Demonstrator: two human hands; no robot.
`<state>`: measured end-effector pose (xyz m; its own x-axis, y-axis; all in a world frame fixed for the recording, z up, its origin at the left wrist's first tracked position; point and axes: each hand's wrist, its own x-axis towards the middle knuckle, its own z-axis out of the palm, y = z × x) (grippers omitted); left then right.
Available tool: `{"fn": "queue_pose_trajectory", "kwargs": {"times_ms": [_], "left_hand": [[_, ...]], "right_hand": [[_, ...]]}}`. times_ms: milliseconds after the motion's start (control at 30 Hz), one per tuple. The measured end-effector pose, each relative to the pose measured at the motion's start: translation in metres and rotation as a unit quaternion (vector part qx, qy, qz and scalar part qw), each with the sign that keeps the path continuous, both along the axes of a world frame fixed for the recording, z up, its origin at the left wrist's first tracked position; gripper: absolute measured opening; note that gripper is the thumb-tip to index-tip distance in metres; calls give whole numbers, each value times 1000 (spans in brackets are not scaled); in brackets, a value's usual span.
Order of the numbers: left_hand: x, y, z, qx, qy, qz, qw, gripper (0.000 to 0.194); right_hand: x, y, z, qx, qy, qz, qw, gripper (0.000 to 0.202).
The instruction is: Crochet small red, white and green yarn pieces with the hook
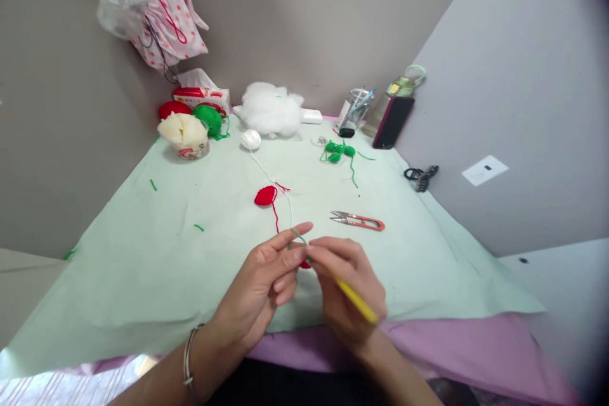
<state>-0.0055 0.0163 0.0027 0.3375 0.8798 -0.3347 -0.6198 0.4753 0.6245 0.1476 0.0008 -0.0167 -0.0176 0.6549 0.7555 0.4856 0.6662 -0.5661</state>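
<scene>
My left hand pinches a small red and green crochet piece, mostly hidden by the fingers. Green yarn runs over its raised index finger. In my right hand is a crochet hook with a yellow handle; its tip meets the piece at the left fingertips. Beyond the hands lies a small red yarn ball, its strand trailing toward my left hand. A white yarn strand also leads there from a white yarn ball. Orange-handled thread snips lie to the right.
White stuffing sits at the back, with a paper bowl, green yarn and a tissue box to its left. Small green crochet pieces, a jar, a phone and a bottle stand or lie back right.
</scene>
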Motion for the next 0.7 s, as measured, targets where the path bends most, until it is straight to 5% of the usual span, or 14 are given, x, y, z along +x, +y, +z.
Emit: {"fn": "queue_pose_trajectory", "kwargs": {"times_ms": [133,233,300,400,500,600,700], "left_hand": [[1,0,0,13,14,27,999,42],[5,-2,-1,41,37,56,997,54],[5,-2,-1,23,18,21,999,52],[1,0,0,-5,-11,-22,1000,41],[0,0,2,22,20,28,999,44],[4,-2,2,41,42,49,997,59],[5,-1,2,8,4,-16,1000,50]], "right_hand": [[-2,4,-1,-100,184,40,977,24],[-5,4,-7,-65,100,23,993,26],[-4,3,-9,-6,20,-4,1000,32],[0,5,-6,-20,80,1,997,30],[0,7,-1,-91,178,38,979,24],[-3,7,-5,-56,86,32,994,28],[-2,5,-10,10,40,-11,999,35]]}}
